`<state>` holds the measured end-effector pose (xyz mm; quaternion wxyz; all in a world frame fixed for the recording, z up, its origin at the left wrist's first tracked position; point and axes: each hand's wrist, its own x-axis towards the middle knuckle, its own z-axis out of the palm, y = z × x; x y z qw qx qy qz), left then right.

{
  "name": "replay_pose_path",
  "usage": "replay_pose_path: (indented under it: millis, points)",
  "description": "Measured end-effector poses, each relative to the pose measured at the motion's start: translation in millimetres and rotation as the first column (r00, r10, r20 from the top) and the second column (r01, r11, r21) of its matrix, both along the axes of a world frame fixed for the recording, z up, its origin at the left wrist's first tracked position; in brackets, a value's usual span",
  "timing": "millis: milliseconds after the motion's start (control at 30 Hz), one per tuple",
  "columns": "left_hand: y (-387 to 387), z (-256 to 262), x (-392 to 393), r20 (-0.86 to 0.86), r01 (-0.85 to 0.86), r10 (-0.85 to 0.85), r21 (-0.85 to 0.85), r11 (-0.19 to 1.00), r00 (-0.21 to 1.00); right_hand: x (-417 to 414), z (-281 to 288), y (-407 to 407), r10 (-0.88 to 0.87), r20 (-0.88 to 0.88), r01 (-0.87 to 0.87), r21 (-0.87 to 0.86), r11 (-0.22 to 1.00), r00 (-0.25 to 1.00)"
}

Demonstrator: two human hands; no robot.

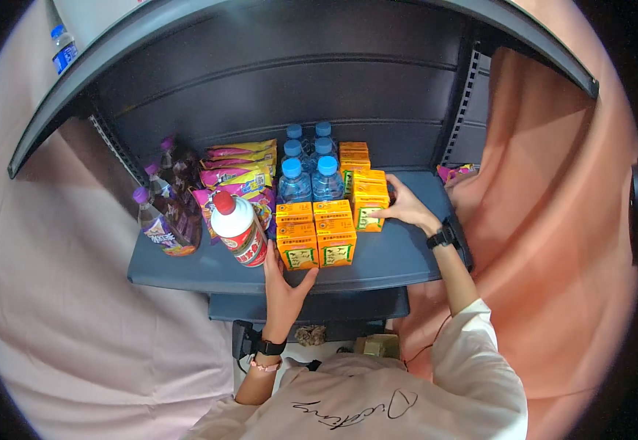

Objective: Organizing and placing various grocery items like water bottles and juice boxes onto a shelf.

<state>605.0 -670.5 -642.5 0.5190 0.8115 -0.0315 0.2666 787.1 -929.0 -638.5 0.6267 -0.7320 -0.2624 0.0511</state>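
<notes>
My left hand is at the shelf's front edge, fingers apart, beside two short rows of orange drink cartons. Its fingertips are close to a white bottle with a red cap; whether they touch it or the cartons is hard to tell. My right hand grips a stack or row of orange cartons from the right side, thumb at the front. More orange cartons stand behind it. Several water bottles with blue caps stand behind the front cartons.
Pink and yellow snack bags lie left of the water bottles. Dark drink bottles with purple caps stand at the left end of the grey shelf. An upper shelf edge curves overhead. Cloth drapes hang at both sides.
</notes>
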Motion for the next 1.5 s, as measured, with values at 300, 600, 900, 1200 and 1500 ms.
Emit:
replay_pose_path:
  millis: [300,600,900,1200,1500]
  points:
    - [5,-2,19,-0.114,0.145,-0.161,-0.133,0.98,0.98,-4,-5,23,-0.263,0.231,0.255,0.062,0.965,0.937]
    - [23,2,36,-0.179,0.236,-0.255,-0.123,0.964,0.95,-47,-6,28,-0.437,0.288,0.45,0.024,0.893,0.852]
    - [17,3,35,-0.098,0.08,-0.068,0.132,0.988,0.993,-88,-25,66,-0.078,0.116,0.075,0.032,0.997,0.99]
    - [-34,4,20,-0.184,0.213,-0.177,0.203,0.956,0.967,-122,-23,18,-0.168,0.077,0.164,0.053,0.985,0.983]
    - [-145,-42,92,0.079,0.436,-0.445,0.116,0.893,0.892,-93,-38,-85,-0.251,-0.037,0.252,0.253,0.934,0.967]
